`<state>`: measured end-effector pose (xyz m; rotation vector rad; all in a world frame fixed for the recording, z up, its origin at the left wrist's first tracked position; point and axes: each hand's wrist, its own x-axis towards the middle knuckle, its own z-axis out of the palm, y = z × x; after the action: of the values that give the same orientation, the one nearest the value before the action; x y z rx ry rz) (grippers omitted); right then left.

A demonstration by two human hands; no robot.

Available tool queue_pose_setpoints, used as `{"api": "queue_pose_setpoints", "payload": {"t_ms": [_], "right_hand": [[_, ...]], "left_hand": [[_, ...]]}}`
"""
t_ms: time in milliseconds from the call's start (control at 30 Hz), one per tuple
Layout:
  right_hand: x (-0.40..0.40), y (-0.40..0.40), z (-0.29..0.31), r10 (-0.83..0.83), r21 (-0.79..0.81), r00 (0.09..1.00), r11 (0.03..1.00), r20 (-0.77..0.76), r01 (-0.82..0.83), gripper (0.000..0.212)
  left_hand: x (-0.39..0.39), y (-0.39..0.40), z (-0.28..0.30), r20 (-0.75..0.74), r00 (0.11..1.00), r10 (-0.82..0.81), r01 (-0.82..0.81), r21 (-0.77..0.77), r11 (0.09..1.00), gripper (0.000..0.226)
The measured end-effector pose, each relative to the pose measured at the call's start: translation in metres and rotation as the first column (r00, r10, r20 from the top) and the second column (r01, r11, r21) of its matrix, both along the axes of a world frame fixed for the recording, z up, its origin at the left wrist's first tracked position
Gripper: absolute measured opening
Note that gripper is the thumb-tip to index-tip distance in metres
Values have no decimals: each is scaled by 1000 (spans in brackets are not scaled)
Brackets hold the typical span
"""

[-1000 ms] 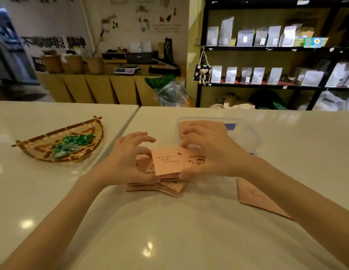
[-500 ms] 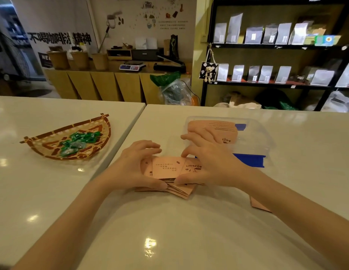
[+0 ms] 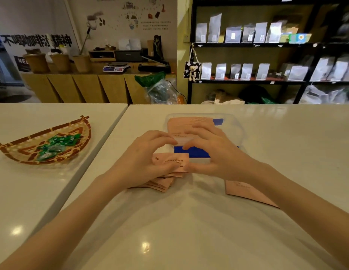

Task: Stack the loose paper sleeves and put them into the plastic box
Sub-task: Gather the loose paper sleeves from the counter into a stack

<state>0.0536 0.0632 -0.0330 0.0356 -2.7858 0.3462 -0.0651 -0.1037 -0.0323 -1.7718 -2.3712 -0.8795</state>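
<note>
Several pink paper sleeves lie in a fanned pile (image 3: 162, 181) on the white table, just in front of the clear plastic box (image 3: 239, 129) with blue clips. More sleeves (image 3: 189, 121) lie stacked inside the box. My left hand (image 3: 146, 160) and my right hand (image 3: 216, 154) pinch one pale sleeve (image 3: 182, 138) by its ends, over the near part of the box. Both thumbs rest by the pile's top sleeve (image 3: 174, 160). One loose sleeve (image 3: 245, 191) lies flat under my right wrist, partly hidden.
A woven fan-shaped basket (image 3: 19, 152) with green wrapped sweets sits on the adjoining table to the left, past a seam between the tabletops. Beyond the table's far edge stand a black shelf (image 3: 191, 55) of pouches and a wooden counter.
Both hands have moved forward from above the pile to the box, carrying one sleeve between their fingertips. The pile's top sleeve is now uncovered.
</note>
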Motion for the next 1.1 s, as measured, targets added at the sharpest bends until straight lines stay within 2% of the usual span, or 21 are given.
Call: {"api": "queue_pose_setpoints", "payload": {"t_ms": [100, 200, 367, 467, 567, 700, 867, 1100], "right_hand": [[22, 15, 2, -45, -29, 999, 999, -23, 45, 44], [50, 32, 5, -117, -75, 993, 991, -14, 115, 40], [93, 53, 2, -256, -131, 960, 954, 112, 270, 41], [114, 62, -9, -296, -140, 927, 933, 228, 332, 50], [127, 69, -20, -319, -117, 907, 925, 274, 361, 60], [134, 73, -28, -341, -115, 883, 912, 321, 394, 73], [134, 72, -31, -325, -145, 908, 918, 263, 370, 61], [127, 71, -21, -314, -149, 937, 930, 150, 336, 58]], "left_hand": [[21, 26, 9, -6, 989, -145, 145, 0, 989, 45], [38, 54, 11, -66, 965, -255, 250, -80, 965, 47], [63, 93, 3, -71, 944, -322, 293, -272, 917, 55], [73, 108, -8, -63, 938, -340, 293, -382, 877, 59], [80, 117, -21, -34, 945, -325, 275, -454, 847, 67], [83, 120, -31, -3, 954, -301, 268, -447, 854, 70], [82, 118, -33, 45, 954, -297, 290, -400, 870, 66], [82, 110, -25, 22, 972, -234, 231, -273, 934, 71]]}}
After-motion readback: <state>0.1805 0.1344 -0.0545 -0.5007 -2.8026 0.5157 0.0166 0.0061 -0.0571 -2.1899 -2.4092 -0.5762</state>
